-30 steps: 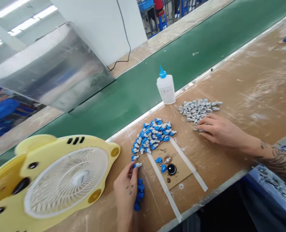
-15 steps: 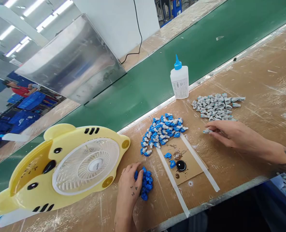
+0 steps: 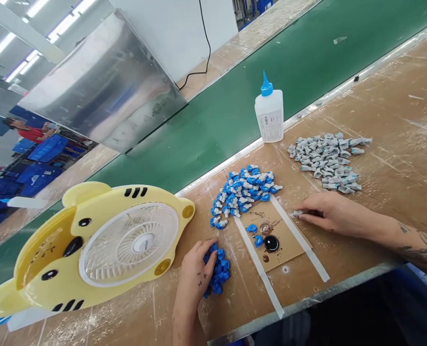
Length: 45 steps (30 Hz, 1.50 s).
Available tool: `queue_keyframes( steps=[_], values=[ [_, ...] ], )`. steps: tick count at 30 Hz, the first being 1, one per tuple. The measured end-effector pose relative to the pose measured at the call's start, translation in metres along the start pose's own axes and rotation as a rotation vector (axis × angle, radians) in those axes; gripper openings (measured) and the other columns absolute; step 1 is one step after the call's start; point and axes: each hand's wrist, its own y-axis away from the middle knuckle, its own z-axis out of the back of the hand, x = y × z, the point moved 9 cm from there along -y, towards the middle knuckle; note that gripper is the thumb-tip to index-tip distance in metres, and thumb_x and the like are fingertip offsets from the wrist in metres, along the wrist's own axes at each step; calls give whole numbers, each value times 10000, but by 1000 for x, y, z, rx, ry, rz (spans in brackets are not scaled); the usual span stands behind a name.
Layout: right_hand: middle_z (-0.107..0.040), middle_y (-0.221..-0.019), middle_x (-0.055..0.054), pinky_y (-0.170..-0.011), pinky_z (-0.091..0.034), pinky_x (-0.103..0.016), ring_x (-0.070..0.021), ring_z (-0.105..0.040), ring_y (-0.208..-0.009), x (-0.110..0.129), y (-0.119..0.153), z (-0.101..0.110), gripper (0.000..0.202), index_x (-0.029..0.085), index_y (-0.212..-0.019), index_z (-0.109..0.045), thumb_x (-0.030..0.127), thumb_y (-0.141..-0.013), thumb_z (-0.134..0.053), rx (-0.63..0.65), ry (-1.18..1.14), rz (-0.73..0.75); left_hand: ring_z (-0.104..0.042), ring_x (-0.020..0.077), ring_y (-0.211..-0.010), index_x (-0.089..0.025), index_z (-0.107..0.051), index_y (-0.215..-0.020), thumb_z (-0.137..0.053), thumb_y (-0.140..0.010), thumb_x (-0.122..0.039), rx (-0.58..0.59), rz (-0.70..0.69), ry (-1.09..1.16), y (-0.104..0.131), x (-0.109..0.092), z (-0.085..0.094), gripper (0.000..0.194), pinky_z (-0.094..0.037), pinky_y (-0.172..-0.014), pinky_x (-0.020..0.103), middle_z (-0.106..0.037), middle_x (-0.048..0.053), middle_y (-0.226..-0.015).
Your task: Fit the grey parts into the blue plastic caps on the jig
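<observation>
My right hand [image 3: 331, 211] pinches a small grey part [image 3: 297, 213] between thumb and fingers, just right of the taped cardboard. My left hand [image 3: 197, 269] rests at the left side of a pile of blue parts [image 3: 221, 269], thumb and fingers curved over its edge; whether a part is between the fingertips is hidden. On the cardboard [image 3: 285, 254] sit a round black container [image 3: 271, 243] and two blue pieces [image 3: 258, 240]. Joined blue-and-grey parts [image 3: 244, 190] lie heaped behind it. A heap of grey parts [image 3: 325, 158] is behind my right hand.
A white bottle with a blue nozzle [image 3: 270, 115] stands near the green strip [image 3: 213, 127]. A yellow animal-shaped fan [image 3: 119, 240] takes up the left side. Far left, a person in red [image 3: 29, 132] is beside blue bins [image 3: 47, 148].
My right hand has moved left toward the cardboard with the grey part. My left hand stays at the blue pile. The camera view has shifted slightly.
</observation>
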Motion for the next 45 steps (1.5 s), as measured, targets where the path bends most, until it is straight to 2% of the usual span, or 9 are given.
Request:
queue_keyframes(
  steps=[5,8,13,17,20,24,30,40,45],
  values=[
    [-742,-825,-70,-690,-510,-284,-196,-695,-755,4,2,-1,248,182,-950,-771,193,-957,-523,28,-25,70,-694,243,-745,-248,-689,-768,-523,-781,-268,-41,7,-32,-12,-2,2,167,-559,-681,367,-708,41,-759],
    [-725,-817,-75,-695,-516,-295,-193,-679,-746,5,4,3,253,174,-899,-765,222,-979,-530,-37,-16,104,-706,237,-760,-246,-694,-781,-520,-805,-303,-97,7,20,-12,-4,9,184,-577,-710,367,-738,49,-797],
    [-723,-840,-72,-725,-532,-293,-183,-675,-772,6,5,5,238,164,-878,-747,200,-986,-537,-92,-21,119,-749,234,-852,-228,-779,-979,-686,-795,-388,-294,179,469,12,7,17,261,-621,-731,330,-788,77,-1009],
    [-720,-845,-65,-721,-528,-280,-174,-671,-772,10,4,6,207,162,-886,-747,159,-976,-560,-122,-38,143,-758,242,-882,-240,-802,-898,-808,-727,-325,-394,240,862,31,-1,0,192,-632,-716,315,-775,81,-1094],
    [-720,-849,-65,-724,-523,-280,-172,-664,-769,12,4,6,186,157,-884,-749,155,-969,-583,-139,-42,167,-759,206,-778,-271,-812,-830,-833,-705,-290,-412,190,1014,33,-18,-15,128,-622,-670,284,-785,52,-992],
    [-718,-859,-72,-733,-523,-281,-173,-660,-785,12,5,5,171,140,-889,-745,158,-966,-593,-152,-45,174,-755,201,-820,-273,-824,-860,-761,-778,-267,-386,98,829,28,-46,-23,104,-616,-754,289,-786,49,-925],
    [-712,-855,-74,-725,-512,-279,-171,-646,-788,12,5,5,153,140,-897,-742,132,-954,-600,-193,-60,172,-751,209,-857,-230,-791,-1027,-634,-869,-256,-198,-98,419,19,-94,-45,224,-613,-787,317,-791,76,-967],
    [-696,-796,-70,-722,-494,-289,-181,-623,-777,13,4,4,165,151,-854,-743,133,-948,-609,-216,-33,183,-748,207,-825,-271,-780,-1000,-603,-909,-292,-222,-176,199,15,-108,-58,200,-606,-749,302,-781,60,-922],
    [-725,-816,-66,-725,-510,-272,-173,-654,-780,9,3,10,113,148,-883,-758,121,-917,-654,-233,-151,116,-745,188,-829,-269,-788,-974,-544,-926,-232,-242,-218,112,11,-121,-58,252,-583,-725,260,-771,60,-917]
  ],
)
